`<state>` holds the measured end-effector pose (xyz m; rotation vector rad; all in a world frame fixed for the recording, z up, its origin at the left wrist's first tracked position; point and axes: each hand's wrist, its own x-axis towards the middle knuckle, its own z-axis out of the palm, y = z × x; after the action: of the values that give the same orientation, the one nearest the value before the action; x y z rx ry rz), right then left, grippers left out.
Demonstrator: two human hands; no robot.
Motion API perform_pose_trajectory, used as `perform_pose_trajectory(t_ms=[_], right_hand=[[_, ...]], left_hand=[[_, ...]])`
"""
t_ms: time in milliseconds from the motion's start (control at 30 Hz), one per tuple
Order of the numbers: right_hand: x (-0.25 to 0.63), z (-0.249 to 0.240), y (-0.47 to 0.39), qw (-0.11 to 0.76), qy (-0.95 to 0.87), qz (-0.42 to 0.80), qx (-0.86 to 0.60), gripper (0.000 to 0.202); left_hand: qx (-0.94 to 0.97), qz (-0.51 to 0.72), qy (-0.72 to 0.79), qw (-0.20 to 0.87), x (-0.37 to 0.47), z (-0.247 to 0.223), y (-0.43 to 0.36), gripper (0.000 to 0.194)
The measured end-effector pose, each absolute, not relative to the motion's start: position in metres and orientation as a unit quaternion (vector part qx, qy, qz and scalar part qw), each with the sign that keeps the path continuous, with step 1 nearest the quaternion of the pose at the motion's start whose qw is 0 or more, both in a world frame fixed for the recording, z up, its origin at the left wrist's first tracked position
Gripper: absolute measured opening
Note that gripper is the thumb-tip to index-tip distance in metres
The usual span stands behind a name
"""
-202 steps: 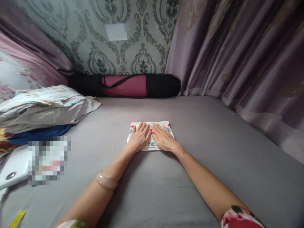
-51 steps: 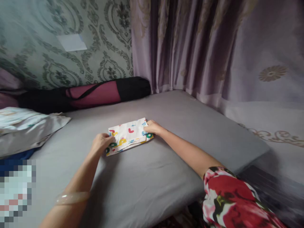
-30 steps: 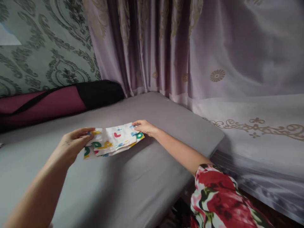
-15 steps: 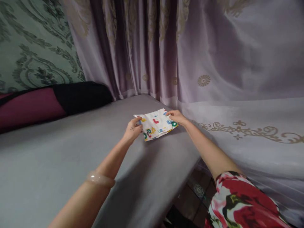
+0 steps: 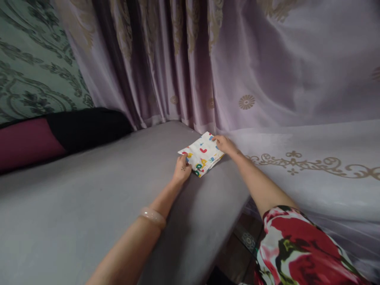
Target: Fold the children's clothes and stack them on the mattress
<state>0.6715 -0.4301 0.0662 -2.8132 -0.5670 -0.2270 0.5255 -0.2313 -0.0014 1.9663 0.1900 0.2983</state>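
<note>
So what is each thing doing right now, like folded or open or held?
Printed cloth: folded flat, lying near the bed's corner.
Left hand: gripping the cloth's near end.
Right hand: gripping the cloth's far end.
Curtain: drawn shut, hanging down.
Grey bed sheet: spread smooth.
Rolled mat bag: lying against the wall.

Both arms reach forward, left hand [image 5: 182, 170] and right hand [image 5: 223, 143] pinching.

The folded cloth [image 5: 202, 154] is a small white bundle with bright red, blue, green and yellow letter shapes printed on it. It's folded into a flat, layered rectangle, turned at an angle, lying at the far right edge of the grey bed [image 5: 89, 206].
</note>
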Motion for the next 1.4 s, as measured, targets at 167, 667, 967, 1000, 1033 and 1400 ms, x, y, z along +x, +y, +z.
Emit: perform_pose_trajectory(t_ms=[167,667,967,1000,1033,1400], right_hand=[[0.662,0.050,-0.426,0.088,-0.223,-0.107,-0.965,0.050],[0.665,0.024,-0.425,0.020,-0.233,-0.114,-0.966,0.054],[0.665,0.019,-0.425,0.013,-0.160,-0.088,-0.983,0.045],[0.664,0.021,-0.425,0.012,-0.143,-0.088,-0.986,0.042],[0.661,0.022,-0.424,0.010,-0.130,-0.089,-0.988,0.039],[0.599,0.018,-0.348,0.043,-0.313,-0.087,-0.945,0.047]], left_hand=[[0.896,0.136,0.066,0.417,0.514,-0.004,-0.230,0.055],[0.941,0.105,0.097,0.307,0.505,-0.003,-0.236,0.054],[0.939,0.128,0.125,0.294,0.503,-0.004,-0.239,0.048],[0.939,0.130,0.128,0.290,0.502,-0.005,-0.239,0.047],[0.940,0.131,0.129,0.289,0.502,-0.005,-0.239,0.045],[0.932,0.119,0.089,0.332,0.506,-0.008,-0.231,0.035]])
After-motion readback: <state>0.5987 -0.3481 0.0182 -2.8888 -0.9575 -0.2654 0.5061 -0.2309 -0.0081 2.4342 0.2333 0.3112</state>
